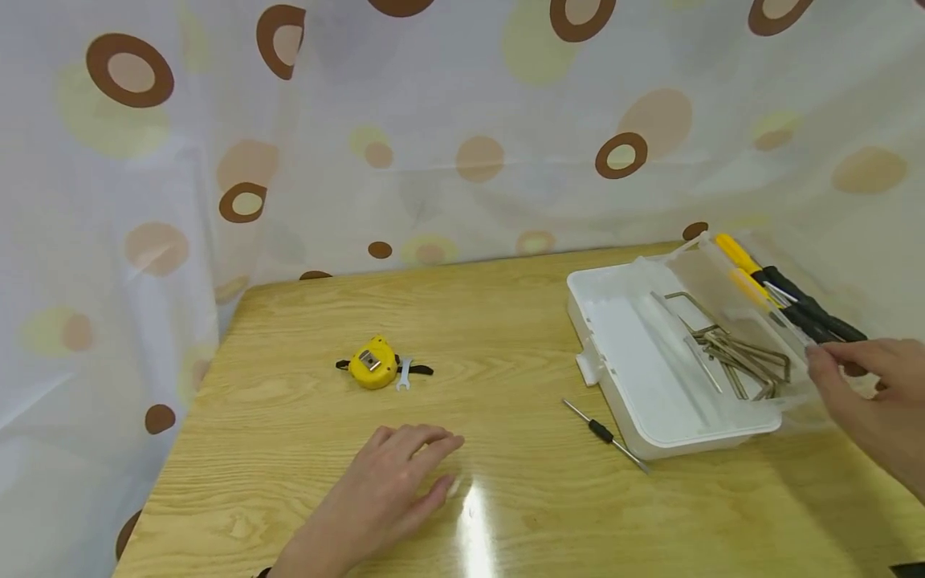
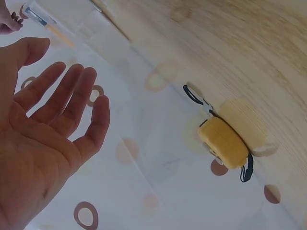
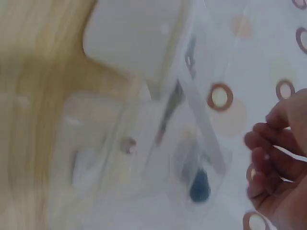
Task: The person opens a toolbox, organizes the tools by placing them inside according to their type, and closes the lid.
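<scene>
My left hand (image 1: 383, 486) hovers over the table with relaxed, slightly bent fingers, and its palm is bare in the left wrist view. Beyond it lie a yellow tape measure (image 1: 374, 365) with a black strap and a small open-end wrench (image 1: 405, 375). At the right stands a white plastic toolbox (image 1: 643, 353), its translucent lid swung back. Several hex keys (image 1: 744, 357) lie inside. My right hand (image 1: 882, 385) is by the lid's right edge, fingers loosely curled. The right wrist view shows it apart from the plastic, holding nothing.
A thin double-ended screwdriver (image 1: 601, 431) with a black middle grip lies before the toolbox. Yellow-and-black-handled tools (image 1: 766, 281) rest in the lid side. A spotted curtain (image 1: 433, 160) hangs behind the wooden table (image 1: 289, 449).
</scene>
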Tool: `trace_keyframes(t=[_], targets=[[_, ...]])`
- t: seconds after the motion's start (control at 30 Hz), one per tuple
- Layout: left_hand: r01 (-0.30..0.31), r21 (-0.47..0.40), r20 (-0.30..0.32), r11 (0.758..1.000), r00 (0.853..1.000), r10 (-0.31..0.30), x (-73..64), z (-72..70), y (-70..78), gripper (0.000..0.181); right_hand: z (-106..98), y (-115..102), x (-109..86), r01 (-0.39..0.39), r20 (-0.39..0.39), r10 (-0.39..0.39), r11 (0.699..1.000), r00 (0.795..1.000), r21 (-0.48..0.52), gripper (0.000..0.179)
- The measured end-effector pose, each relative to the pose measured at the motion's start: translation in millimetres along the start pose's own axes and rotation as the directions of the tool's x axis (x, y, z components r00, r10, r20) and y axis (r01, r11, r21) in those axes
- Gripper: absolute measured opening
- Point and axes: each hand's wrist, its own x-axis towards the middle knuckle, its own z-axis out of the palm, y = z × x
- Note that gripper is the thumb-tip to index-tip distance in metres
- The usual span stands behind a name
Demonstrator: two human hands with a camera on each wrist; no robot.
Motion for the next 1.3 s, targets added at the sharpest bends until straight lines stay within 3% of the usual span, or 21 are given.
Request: trace_keyframes(t=[0.07, 0.1, 0.13, 0.2, 0.27, 0.33, 0.43, 0.5, 0.6, 0.7, 0.9, 1.03, 1.13, 1.3], targets=[[0.004, 0.000, 0.010, 1.000, 1.000, -0.004, 0.9, -0.5, -0.3, 0.041, 6.1, -15.8, -2.9, 0.162, -0.021, -0.161, 0.987, 0.987, 0.019, 0.065], [0.004, 0.000, 0.015, 1.000, 1.000, -0.004, 0.9, -0.8, -0.3, 0.041, 10.2, -24.7, -4.8, 0.247, -0.025, -0.246, 0.968, 0.969, 0.037, 0.069], [0.005, 0.002, 0.019, 1.000, 1.000, -0.005, 0.9, -1.0, -0.4, 0.040, 13.7, -33.7, -7.3, 0.339, -0.011, -0.339, 0.940, 0.941, 0.036, 0.070], [0.006, 0.004, 0.023, 1.000, 1.000, -0.006, 0.4, -1.2, -0.5, 0.039, 22.1, -51.0, -12.6, 0.513, 0.019, -0.515, 0.856, 0.857, 0.062, 0.061], [0.009, 0.009, 0.023, 1.000, 1.000, -0.009, -0.2, -1.3, -0.5, 0.039, 32.3, -68.9, -19.4, 0.593, 0.050, -0.601, 0.796, 0.797, 0.117, 0.056], [0.016, 0.010, 0.028, 1.000, 0.999, -0.016, -1.3, -1.4, -0.5, 0.039, 43.4, -83.9, -28.0, 0.622, 0.103, -0.640, 0.766, 0.761, 0.163, 0.052], [0.029, 0.009, 0.038, 1.000, 0.999, -0.029, -3.6, -1.5, -0.5, 0.038, 61.2, -102.6, -42.9, 0.556, 0.195, -0.586, 0.809, 0.786, 0.189, 0.055], [0.036, 0.003, 0.048, 0.999, 0.998, -0.036, -5.2, -1.6, -0.7, 0.038, 69.0, -110.7, -52.2, 0.508, 0.328, -0.528, 0.848, 0.783, 0.153, 0.050], [0.036, 0.000, 0.044, 0.999, 0.998, -0.036, -7.3, -1.1, -1.1, 0.037, 75.4, -123.5, -61.5, 0.434, 0.524, -0.399, 0.899, 0.752, 0.061, 0.033], [0.029, 0.004, 0.036, 1.000, 0.999, -0.029, -8.7, -0.7, -1.6, 0.037, 79.5, -132.9, -66.7, 0.383, 0.625, -0.291, 0.923, 0.724, -0.015, 0.042], [0.015, 0.018, 0.020, 1.000, 1.000, -0.015, -11.1, -0.4, -2.4, 0.037, 89.6, -140.0, -75.1, 0.377, 0.640, -0.260, 0.925, 0.723, -0.051, 0.033], [0.013, 0.009, 0.013, 1.000, 1.000, -0.013, -11.9, 0.2, -2.4, 0.037, 90.4, -146.1, -77.0, 0.327, 0.643, -0.275, 0.944, 0.715, 0.040, 0.013], [0.017, -0.003, 0.018, 1.000, 1.000, -0.017, -11.9, 0.7, -2.1, 0.037, 91.0, -149.1, -78.4, 0.289, 0.635, -0.297, 0.950, 0.713, 0.121, 0.014], [0.025, -0.016, 0.031, 1.000, 0.999, -0.024, -11.8, 1.2, -1.4, 0.035, 94.9, -148.0, -84.3, 0.346, 0.556, -0.377, 0.923, 0.740, 0.166, 0.023]])
